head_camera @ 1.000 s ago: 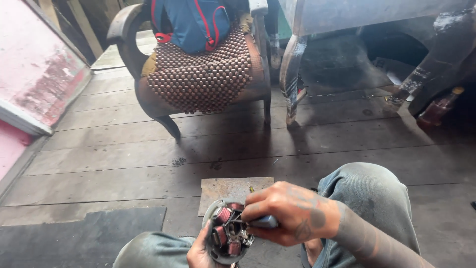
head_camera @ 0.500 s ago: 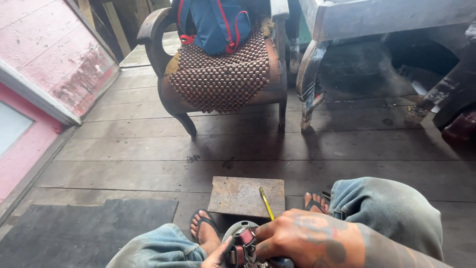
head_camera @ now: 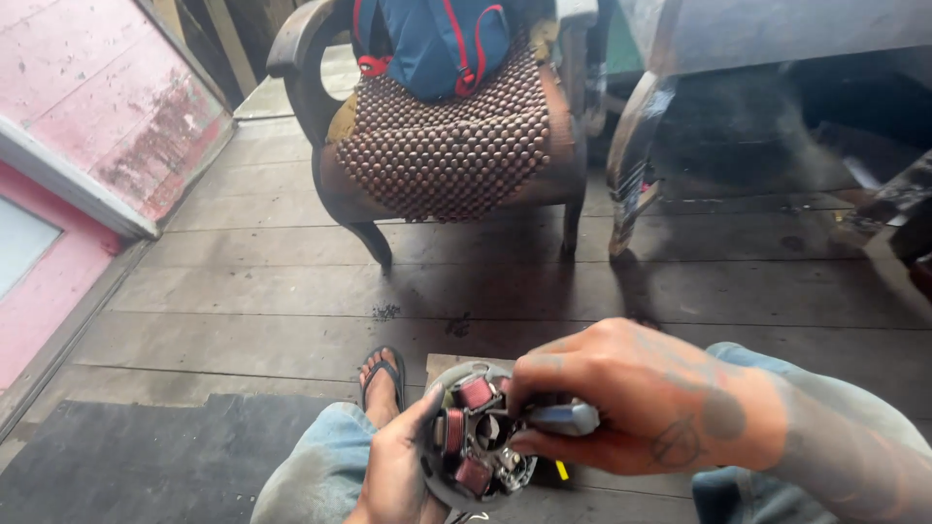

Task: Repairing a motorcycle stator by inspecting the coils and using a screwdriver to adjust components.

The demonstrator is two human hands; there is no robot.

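Observation:
My left hand (head_camera: pixel 393 471) cradles a round metal stator plate (head_camera: pixel 473 446) with several copper-wound coils, held upright over my lap at the bottom middle of the head view. My right hand (head_camera: pixel 621 398) reaches across it from the right, fingers closed on a grey tool handle (head_camera: pixel 563 419) whose tip is pressed against the plate's middle. The tool's tip is hidden among the coils. Behind the plate a small wooden block (head_camera: pixel 449 364) lies on the floor, with a yellow object (head_camera: pixel 560 470) partly showing below my right hand.
My sandalled foot (head_camera: pixel 382 378) rests on the grey plank floor (head_camera: pixel 291 281). A wooden armchair (head_camera: pixel 456 146) with a beaded seat cover and a blue backpack (head_camera: pixel 442 44) stands ahead. A dark table (head_camera: pixel 738 116) is at right, a pink wall (head_camera: pixel 78 126) at left, a black mat (head_camera: pixel 126 456) bottom left.
The view has tilted and shifted, the chair appearing further right. Both hands stay on the plate and tool, now raised slightly and seen closer.

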